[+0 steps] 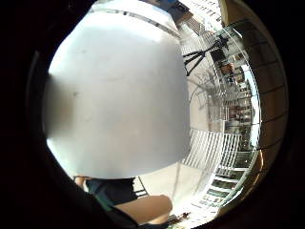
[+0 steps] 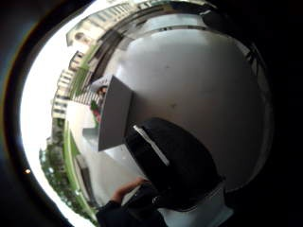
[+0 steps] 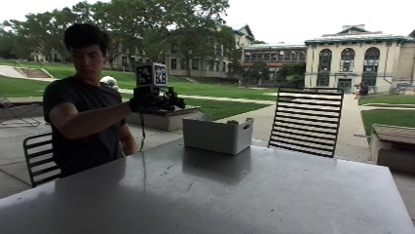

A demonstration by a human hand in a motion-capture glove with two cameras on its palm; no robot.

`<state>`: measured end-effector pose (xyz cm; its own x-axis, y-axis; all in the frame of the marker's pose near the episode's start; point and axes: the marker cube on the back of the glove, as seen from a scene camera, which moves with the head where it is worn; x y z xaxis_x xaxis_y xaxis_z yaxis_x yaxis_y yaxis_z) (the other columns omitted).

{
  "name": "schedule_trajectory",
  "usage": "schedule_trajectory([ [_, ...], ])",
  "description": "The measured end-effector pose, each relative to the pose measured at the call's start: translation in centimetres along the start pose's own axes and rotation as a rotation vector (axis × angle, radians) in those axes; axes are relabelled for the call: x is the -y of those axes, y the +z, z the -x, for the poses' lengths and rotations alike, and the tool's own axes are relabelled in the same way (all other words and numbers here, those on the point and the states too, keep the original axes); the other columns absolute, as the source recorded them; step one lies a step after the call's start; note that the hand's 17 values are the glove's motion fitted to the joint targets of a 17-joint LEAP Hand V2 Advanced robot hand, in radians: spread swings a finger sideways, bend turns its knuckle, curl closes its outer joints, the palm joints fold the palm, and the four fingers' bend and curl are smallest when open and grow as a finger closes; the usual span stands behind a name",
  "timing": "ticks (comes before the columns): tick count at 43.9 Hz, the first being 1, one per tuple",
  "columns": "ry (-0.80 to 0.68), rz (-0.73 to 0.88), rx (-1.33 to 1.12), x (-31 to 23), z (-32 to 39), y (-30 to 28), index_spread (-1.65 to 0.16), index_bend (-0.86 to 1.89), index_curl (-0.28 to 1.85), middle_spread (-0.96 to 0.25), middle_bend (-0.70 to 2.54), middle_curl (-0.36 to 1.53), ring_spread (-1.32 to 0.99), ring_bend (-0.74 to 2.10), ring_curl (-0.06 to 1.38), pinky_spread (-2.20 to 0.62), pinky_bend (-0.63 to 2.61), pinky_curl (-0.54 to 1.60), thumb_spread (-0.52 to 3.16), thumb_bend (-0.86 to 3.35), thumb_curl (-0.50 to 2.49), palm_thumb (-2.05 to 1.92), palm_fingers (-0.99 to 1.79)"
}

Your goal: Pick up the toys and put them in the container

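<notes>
A white rectangular container (image 3: 217,134) stands on the grey table (image 3: 259,195) toward its far side. Something small and dark shows just above the container's rim (image 3: 231,122). In the thumb side view the container (image 2: 116,113) shows bits of red and green inside it (image 2: 97,111). My gloved right hand (image 3: 156,100) is raised above the table's far left edge, left of the container and apart from it. It holds nothing, and its fingers point toward the container. No toy lies on the bare tabletop (image 1: 119,95).
A black slatted chair (image 3: 306,119) stands behind the table at the right, and another chair (image 3: 39,156) is at the left behind the person. The person's bare arm (image 1: 143,207) hangs by the table's edge. A tripod (image 1: 202,55) stands beyond the table.
</notes>
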<state>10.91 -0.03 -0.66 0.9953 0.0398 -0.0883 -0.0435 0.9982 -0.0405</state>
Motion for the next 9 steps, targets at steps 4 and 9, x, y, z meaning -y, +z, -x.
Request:
schedule_trajectory([
  [4, 0.002, 0.015, -0.008, -0.8, -0.8, 0.3, -0.26, 0.28, 0.47, -0.02, 0.17, 0.34, -0.12, 0.18, 0.14, -0.06, 0.7, 0.27, 1.18, -0.07, 0.08, -0.11, -0.11],
  [9, 0.003, 0.014, -0.001, -0.9, -1.9, 0.6, -0.27, 0.28, 0.47, -0.03, 0.16, 0.34, -0.15, 0.16, 0.14, -0.06, 0.66, 0.26, 1.19, -0.07, 0.08, -0.11, -0.1],
])
